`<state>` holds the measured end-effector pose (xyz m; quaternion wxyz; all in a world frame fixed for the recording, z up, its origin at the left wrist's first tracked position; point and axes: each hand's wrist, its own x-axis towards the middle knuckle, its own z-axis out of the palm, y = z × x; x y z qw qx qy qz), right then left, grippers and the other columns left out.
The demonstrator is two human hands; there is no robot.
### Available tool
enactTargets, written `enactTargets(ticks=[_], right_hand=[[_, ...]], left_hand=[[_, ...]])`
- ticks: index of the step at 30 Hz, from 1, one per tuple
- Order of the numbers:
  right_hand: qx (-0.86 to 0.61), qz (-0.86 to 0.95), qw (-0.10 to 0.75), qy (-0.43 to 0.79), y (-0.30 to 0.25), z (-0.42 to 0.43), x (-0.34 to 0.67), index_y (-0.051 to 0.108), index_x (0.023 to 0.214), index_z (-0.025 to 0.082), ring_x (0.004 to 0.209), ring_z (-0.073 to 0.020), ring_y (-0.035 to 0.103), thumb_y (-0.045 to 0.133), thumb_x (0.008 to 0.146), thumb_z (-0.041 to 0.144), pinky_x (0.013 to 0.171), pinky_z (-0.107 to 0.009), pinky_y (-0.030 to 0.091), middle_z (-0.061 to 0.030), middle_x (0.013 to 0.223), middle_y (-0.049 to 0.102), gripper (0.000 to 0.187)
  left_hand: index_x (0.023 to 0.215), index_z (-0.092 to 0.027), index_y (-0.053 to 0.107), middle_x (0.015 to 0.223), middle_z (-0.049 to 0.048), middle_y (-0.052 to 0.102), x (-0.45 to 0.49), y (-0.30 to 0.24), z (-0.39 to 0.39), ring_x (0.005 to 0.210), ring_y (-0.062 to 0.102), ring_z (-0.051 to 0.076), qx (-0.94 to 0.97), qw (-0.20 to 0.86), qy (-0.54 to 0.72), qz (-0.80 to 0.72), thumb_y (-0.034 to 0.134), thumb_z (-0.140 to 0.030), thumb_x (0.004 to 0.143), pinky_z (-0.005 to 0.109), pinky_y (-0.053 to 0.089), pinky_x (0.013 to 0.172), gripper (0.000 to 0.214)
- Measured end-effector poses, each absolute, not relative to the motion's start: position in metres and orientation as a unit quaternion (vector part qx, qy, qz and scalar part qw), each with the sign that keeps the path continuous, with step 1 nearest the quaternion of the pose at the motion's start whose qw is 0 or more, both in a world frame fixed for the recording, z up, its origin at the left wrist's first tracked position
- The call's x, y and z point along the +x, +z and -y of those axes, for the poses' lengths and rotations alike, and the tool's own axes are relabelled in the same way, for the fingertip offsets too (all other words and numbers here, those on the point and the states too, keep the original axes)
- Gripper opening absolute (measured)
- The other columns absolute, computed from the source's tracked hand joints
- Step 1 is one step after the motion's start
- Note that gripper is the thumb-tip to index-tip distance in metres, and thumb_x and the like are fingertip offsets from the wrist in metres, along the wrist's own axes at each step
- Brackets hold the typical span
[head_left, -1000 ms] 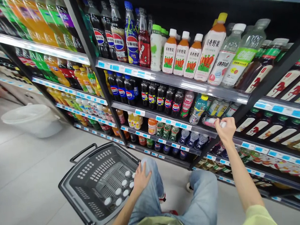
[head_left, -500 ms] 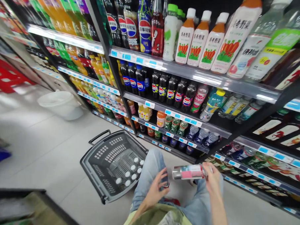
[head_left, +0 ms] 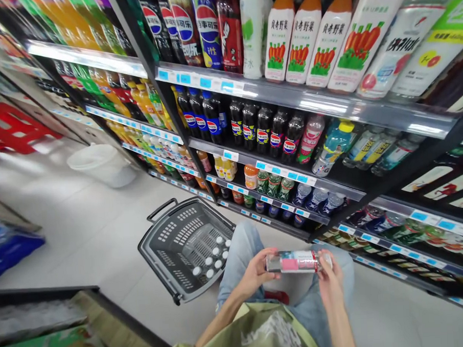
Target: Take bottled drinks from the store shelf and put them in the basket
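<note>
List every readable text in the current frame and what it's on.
"贝奇野菜": bottles with carrot pictures
"事可乐": blue bottle and dark cola bottle, first character unclear
"快补水": clear bottle, stylised, middle character likely
"G": yellow-capped bottle
Too small or blurred: held bottle, price tags, shirt print, most lower-shelf labels

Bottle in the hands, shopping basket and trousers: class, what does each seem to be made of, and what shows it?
Bottle: probably clear, glossy plastic; its end is see-through, though glass can't be ruled out.
Basket: likely moulded grey plastic with a dull sheen; rows of neat slots pierce its walls.
Trousers: seemingly matte denim; faded blue and softly creased.
</note>
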<state>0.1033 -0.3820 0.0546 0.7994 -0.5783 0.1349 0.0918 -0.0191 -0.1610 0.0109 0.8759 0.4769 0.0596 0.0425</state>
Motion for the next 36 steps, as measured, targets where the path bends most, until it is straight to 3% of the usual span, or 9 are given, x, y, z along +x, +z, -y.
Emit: enactTargets(ticks=[6, 11, 13, 16, 19, 25, 27, 32, 36], right_hand=[[-0.587, -0.132, 0.793, 0.089, 0.073, 0.379, 0.119, 0.075, 0.108, 0.022, 0.060, -0.0097, 0.061, 0.100, 0.060, 0.050, 0.040, -0.016, 0.032, -0.0064, 0.104, 0.078, 0.061], [-0.594, -0.145, 0.788, 0.070, 0.073, 0.379, 0.120, 0.073, 0.102, 0.021, 0.050, -0.0051, 0.048, 0.098, 0.060, 0.052, 0.036, -0.016, 0.025, -0.0046, 0.097, 0.077, 0.058], [-0.592, -0.156, 0.788, 0.069, 0.072, 0.382, 0.118, 0.073, 0.102, 0.022, 0.048, -0.0045, 0.046, 0.098, 0.060, 0.052, 0.036, -0.016, 0.025, -0.0039, 0.096, 0.077, 0.058], [-0.591, -0.176, 0.784, 0.069, 0.071, 0.386, 0.114, 0.072, 0.102, 0.022, 0.046, -0.0035, 0.044, 0.099, 0.057, 0.051, 0.036, -0.016, 0.024, -0.0029, 0.094, 0.077, 0.060], [-0.602, -0.184, 0.774, 0.070, 0.072, 0.389, 0.112, 0.072, 0.104, 0.021, 0.046, -0.0047, 0.046, 0.099, 0.058, 0.054, 0.036, -0.017, 0.025, -0.0034, 0.094, 0.078, 0.062], [-0.610, -0.196, 0.765, 0.063, 0.073, 0.388, 0.116, 0.068, 0.095, 0.021, 0.049, -0.0092, 0.053, 0.099, 0.050, 0.060, 0.035, -0.018, 0.023, -0.0040, 0.088, 0.077, 0.067], [-0.614, -0.206, 0.760, 0.055, 0.074, 0.387, 0.118, 0.068, 0.093, 0.021, 0.048, -0.0091, 0.052, 0.099, 0.049, 0.060, 0.036, -0.018, 0.022, -0.0028, 0.085, 0.076, 0.067], [-0.606, -0.245, 0.755, 0.050, 0.075, 0.385, 0.118, 0.069, 0.094, 0.022, 0.054, -0.0129, 0.058, 0.100, 0.047, 0.060, 0.038, -0.019, 0.029, -0.0022, 0.082, 0.075, 0.068], [-0.623, -0.235, 0.744, 0.058, 0.074, 0.386, 0.114, 0.069, 0.092, 0.022, 0.053, -0.0109, 0.054, 0.099, 0.051, 0.060, 0.037, -0.020, 0.031, -0.0016, 0.085, 0.073, 0.063]], left_hand=[[0.147, -0.025, 0.051, 0.131, 0.0147, 0.065, -0.015, 0.022, 0.174, 0.072, 0.069, 0.015, 0.512, 0.849, 0.022, -0.130, 0.072, -0.068, 0.091, 0.030, 0.063, 0.055, 0.074], [0.155, -0.027, 0.045, 0.122, 0.0116, 0.066, -0.021, 0.020, 0.179, 0.092, 0.071, 0.021, 0.539, 0.838, -0.001, -0.091, 0.092, -0.052, 0.079, 0.035, 0.066, 0.075, 0.093], [0.153, -0.026, 0.048, 0.111, 0.0081, 0.066, -0.024, 0.022, 0.179, 0.091, 0.069, 0.019, 0.564, 0.823, 0.003, -0.067, 0.091, -0.049, 0.081, 0.035, 0.065, 0.079, 0.088], [0.145, -0.023, 0.055, 0.105, 0.0063, 0.065, -0.025, 0.032, 0.174, 0.084, 0.067, 0.017, 0.611, 0.790, 0.000, -0.047, 0.083, -0.052, 0.088, 0.031, 0.063, 0.074, 0.069], [0.142, -0.022, 0.055, 0.112, 0.0080, 0.069, -0.023, 0.043, 0.169, 0.086, 0.069, 0.017, 0.641, 0.767, -0.018, -0.037, 0.083, -0.052, 0.087, 0.027, 0.060, 0.069, 0.069], [0.124, -0.017, 0.058, 0.067, 0.0008, 0.071, -0.023, 0.046, 0.168, 0.058, 0.067, 0.018, 0.682, 0.723, -0.058, -0.091, 0.062, -0.069, 0.095, 0.027, 0.052, 0.060, 0.059], [0.121, -0.017, 0.060, 0.072, 0.0033, 0.074, -0.022, 0.046, 0.169, 0.064, 0.070, 0.019, 0.702, 0.705, -0.051, -0.091, 0.063, -0.069, 0.095, 0.027, 0.054, 0.064, 0.059], [0.124, -0.019, 0.065, 0.128, 0.0141, 0.070, -0.017, 0.052, 0.173, 0.112, 0.071, 0.027, 0.699, 0.713, 0.017, -0.038, 0.085, -0.052, 0.082, 0.031, 0.063, 0.081, 0.057], [0.121, -0.021, 0.071, 0.138, 0.0170, 0.063, -0.012, 0.053, 0.174, 0.127, 0.064, 0.031, 0.751, 0.655, 0.080, -0.020, 0.081, -0.043, 0.087, 0.022, 0.059, 0.064, 0.043]])
